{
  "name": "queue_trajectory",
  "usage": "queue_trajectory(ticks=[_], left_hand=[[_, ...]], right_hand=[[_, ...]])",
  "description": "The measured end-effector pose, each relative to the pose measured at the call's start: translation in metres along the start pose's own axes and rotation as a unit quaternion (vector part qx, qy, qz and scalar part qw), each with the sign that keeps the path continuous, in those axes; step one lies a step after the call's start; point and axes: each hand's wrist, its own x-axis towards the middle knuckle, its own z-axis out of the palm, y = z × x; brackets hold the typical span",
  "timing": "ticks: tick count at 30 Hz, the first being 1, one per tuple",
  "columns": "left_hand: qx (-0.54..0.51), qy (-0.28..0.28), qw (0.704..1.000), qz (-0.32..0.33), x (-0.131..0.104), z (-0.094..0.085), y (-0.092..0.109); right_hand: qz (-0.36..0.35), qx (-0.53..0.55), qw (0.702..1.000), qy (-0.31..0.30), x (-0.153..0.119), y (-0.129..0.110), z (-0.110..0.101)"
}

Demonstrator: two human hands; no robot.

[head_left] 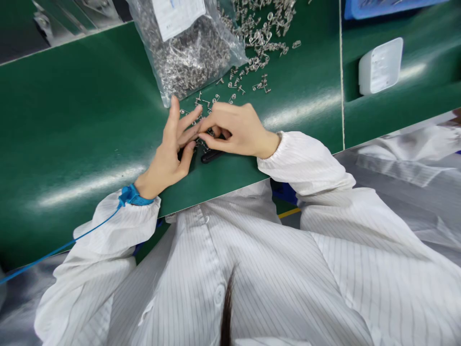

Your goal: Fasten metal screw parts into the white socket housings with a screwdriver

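Silvery springs [257, 39], axes jumbled, lie at one o'clock from my nearer right hand [237, 127], pinched narrow, contents unclear, my left hand [168, 150] spread wide.

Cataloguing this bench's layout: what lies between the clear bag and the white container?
Head view: loose metal springs beside the clear bag, then green tabletop crossed by a pale seam, before the white container.

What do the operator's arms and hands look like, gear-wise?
Both the left hand and right hand are bare, no gloves. Left sleeve and right sleeve: white, loose, gathered at the cuffs, with fine dark stripes farther up. Left wrist only: blue wristband with a thin blue cord running out of frame. No readable markings.
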Motion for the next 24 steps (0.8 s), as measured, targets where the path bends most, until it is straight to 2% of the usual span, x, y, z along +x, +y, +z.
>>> queue_trajectory(ticks=[2,5,9,11,14,18,21,24], left_hand=[[0.05,0.024,0.997,0.044,0.001,-0.001,0.004],[0.138,0.032,0.985,0.1,0.006,-0.008,0.005],[0.203,0.014,0.973,0.11,0.013,-0.013,0.005],[0.228,0.009,0.966,0.124,0.014,-0.012,0.006],[0.246,0.007,0.958,0.147,0.012,-0.01,0.007],[0.294,0.042,0.942,0.157,0.011,-0.012,0.006],[0.331,0.075,0.93,0.144,0.011,-0.013,0.007],[0.364,0.098,0.921,0.101,0.01,-0.013,0.014]], right_hand=[[0.002,-0.042,0.999,0.002,0.002,0.009,-0.013],[-0.01,-0.091,0.995,-0.035,0.002,0.023,-0.034],[0.012,-0.09,0.994,-0.057,0.0,0.037,-0.049],[0.033,-0.096,0.994,-0.029,0.0,0.043,-0.051],[0.079,-0.118,0.989,0.047,-0.003,0.057,-0.055],[0.147,-0.137,0.971,0.13,-0.008,0.073,-0.066],[0.177,-0.138,0.966,0.129,-0.012,0.077,-0.072],[0.196,-0.139,0.965,0.103,-0.012,0.079,-0.072]])
